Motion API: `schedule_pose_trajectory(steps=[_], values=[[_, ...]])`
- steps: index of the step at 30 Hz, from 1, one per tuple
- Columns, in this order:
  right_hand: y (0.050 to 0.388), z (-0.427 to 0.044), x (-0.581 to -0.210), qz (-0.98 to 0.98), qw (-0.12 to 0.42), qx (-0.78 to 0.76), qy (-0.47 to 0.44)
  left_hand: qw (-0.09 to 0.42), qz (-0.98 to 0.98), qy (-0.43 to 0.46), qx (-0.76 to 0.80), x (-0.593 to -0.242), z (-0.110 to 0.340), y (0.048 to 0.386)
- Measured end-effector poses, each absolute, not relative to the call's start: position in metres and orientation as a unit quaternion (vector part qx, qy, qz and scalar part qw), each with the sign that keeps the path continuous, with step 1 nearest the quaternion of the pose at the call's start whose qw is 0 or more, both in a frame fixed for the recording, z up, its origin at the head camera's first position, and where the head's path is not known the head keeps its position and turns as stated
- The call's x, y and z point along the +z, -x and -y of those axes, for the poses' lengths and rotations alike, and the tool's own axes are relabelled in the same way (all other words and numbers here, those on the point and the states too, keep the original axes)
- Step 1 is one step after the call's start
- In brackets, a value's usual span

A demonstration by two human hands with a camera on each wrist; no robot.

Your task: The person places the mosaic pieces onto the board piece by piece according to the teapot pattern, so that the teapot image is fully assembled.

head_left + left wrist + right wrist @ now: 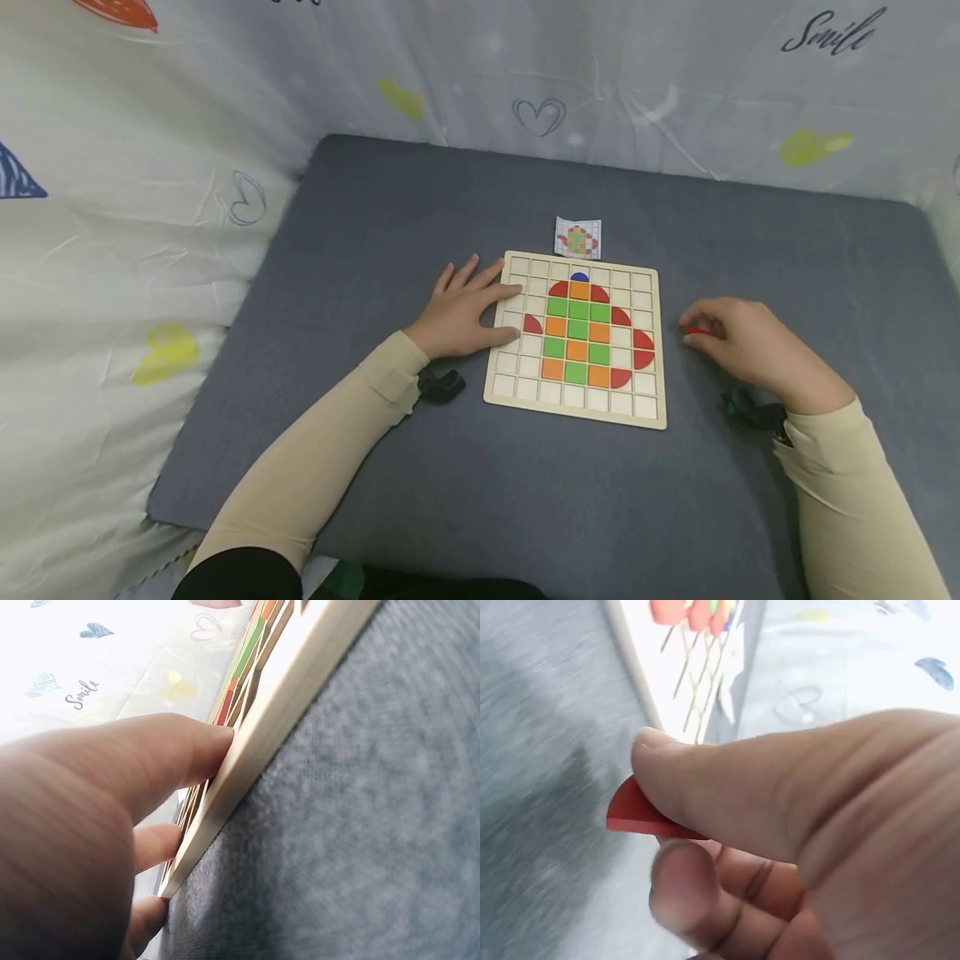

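Note:
A square wooden grid board (528, 402) lies on the dark table, partly filled with green and orange square tiles (577, 329) and red rounded pieces (642, 348). One blue rounded piece (580, 276) sits in its top row. With fingers spread, my left hand (457, 317) rests on the board's left edge, thumb against the rim. Right of the board, apart from it, my right hand (750, 346) pinches a red quarter-circle piece (634, 810) between thumb and fingers. Part of that piece is hidden under the thumb in the right wrist view.
A small printed card (578, 239) with a coloured grid picture lies just beyond the board's far edge. The grey table (420, 483) extends on both sides of the board. A patterned white curtain (465, 75) hangs behind the table and at its left.

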State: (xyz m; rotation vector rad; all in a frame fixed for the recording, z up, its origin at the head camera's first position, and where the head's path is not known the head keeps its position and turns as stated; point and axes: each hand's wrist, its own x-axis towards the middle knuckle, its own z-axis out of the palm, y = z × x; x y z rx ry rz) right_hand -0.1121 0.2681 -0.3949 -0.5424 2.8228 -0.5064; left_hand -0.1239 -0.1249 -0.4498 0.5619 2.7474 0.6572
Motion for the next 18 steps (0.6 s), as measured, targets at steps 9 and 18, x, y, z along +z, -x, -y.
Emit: schedule_pose_trajectory(steps=[9, 18], values=[[0.12, -0.225, -0.379, -0.955, 0.108, -0.189, 0.201, 0.129, -0.945, -0.196, 0.227, -0.451, 0.128, 0.124], [0.127, -0.188, -0.38, -0.936, 0.101, -0.211, 0.265, 0.13, -0.944, -0.201, 0.228, -0.45, 0.127, 0.125]])
